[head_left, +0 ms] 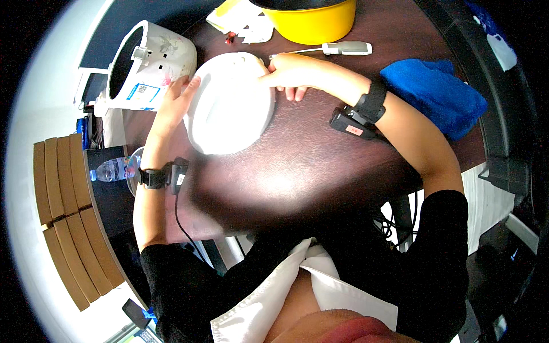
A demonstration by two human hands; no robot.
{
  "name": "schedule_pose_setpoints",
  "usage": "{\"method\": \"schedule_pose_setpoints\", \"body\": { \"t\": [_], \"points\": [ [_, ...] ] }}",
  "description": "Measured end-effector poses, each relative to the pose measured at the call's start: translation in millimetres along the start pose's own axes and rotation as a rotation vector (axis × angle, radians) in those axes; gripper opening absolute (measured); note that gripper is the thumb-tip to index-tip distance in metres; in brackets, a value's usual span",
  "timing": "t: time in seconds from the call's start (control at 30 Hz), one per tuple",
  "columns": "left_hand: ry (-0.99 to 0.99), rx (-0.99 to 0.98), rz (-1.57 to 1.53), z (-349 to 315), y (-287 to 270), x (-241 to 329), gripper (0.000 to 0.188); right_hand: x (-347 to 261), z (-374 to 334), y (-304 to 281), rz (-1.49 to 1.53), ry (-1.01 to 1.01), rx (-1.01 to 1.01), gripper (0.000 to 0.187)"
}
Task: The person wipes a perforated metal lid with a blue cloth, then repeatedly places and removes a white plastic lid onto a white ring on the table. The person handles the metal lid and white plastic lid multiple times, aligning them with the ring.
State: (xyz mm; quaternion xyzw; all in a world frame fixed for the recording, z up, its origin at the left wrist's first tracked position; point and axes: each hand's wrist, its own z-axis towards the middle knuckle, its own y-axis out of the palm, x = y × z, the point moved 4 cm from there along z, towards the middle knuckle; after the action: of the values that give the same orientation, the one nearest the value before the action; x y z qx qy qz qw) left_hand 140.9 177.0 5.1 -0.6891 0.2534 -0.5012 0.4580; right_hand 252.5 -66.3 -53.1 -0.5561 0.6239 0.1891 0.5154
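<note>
A brown table (326, 154) spreads under everything. On it, at ten o'clock from the white lid, a white cooker shell (184, 57) lies with its open end facing nine o'clock. A yellow pot (311, 26) stands between one and two o'clock, and a blue cloth (432, 97) is bunched well apart at three. The white lid (229, 111) itself lies between the hands, at three o'clock from the left hand (173, 104) and eight o'clock from the right hand (290, 71). The left has its thumb by the lid's rim and its fingers toward the shell; the right has one digit on the rim and other fingers curled. Whether either grips the lid, I cannot tell. A clear bottle (114, 170) lies at eight o'clock, a screwdriver (350, 48) at two, just beyond the right hand.
</note>
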Motion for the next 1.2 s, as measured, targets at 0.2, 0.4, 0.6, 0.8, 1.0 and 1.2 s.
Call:
{"method": "schedule_pose_setpoints", "body": {
  "t": [0.2, 0.4, 0.6, 0.8, 1.0, 1.2],
  "points": [
    [-0.195, -0.198, -0.247, -29, 11, -3, 0.068, -1, -10, 2, -0.02, 0.017, -0.023, 0.057],
    [0.034, -0.183, -0.003, -27, 11, -30, 0.077, 0, -26, 23, -0.056, -0.009, -0.08, 0.052],
    [0.071, -0.276, -0.088, -43, 18, -37, 0.084, -14, -82, 51, -0.349, -0.31, 0.101, 0.055],
    [0.092, -0.246, 0.064, -52, 13, -25, 0.088, -1, -88, 40, -0.461, -0.254, -0.106, 0.052],
    [0.059, -0.263, 0.042, -55, 12, -20, 0.081, 19, -77, 15, -0.229, -0.014, -0.457, 0.042],
    [0.07, -0.254, -0.013, -53, 9, -27, 0.069, 26, -66, 9, -0.058, 0.01, -0.637, 0.045]
  ]
}}
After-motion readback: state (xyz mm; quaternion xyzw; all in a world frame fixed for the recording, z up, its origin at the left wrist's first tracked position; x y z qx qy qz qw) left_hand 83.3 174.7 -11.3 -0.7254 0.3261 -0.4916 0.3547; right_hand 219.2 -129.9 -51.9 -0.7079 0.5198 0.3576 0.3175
